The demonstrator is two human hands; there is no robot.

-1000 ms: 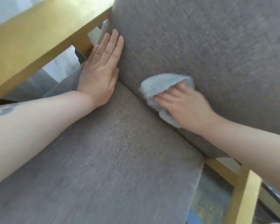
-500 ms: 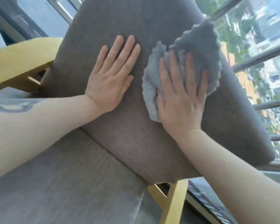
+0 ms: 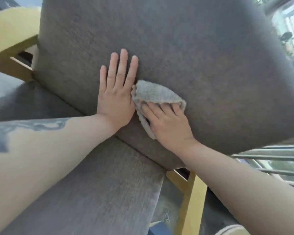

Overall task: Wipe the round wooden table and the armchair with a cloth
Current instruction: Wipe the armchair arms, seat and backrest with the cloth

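A: How do the hands lie, seen from the head?

B: The left hand (image 3: 116, 97) is flat, fingers straight and together, palm pressed on the grey back cushion (image 3: 176, 48) of the armchair.

A: And the right hand (image 3: 166, 122)?

B: Just beside it, fingers bent over the grey cloth (image 3: 155, 94), pressing it against that cushion. The cloth bunches above its fingertips; the seat cushion (image 3: 95, 189) lies below both wrists, between yellow wooden armrests (image 3: 10, 31).

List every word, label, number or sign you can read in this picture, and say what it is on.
None can be read. The armchair, the cloth and the wooden frame show no print. The dark mark on the left forearm is blurred, not legible as text.
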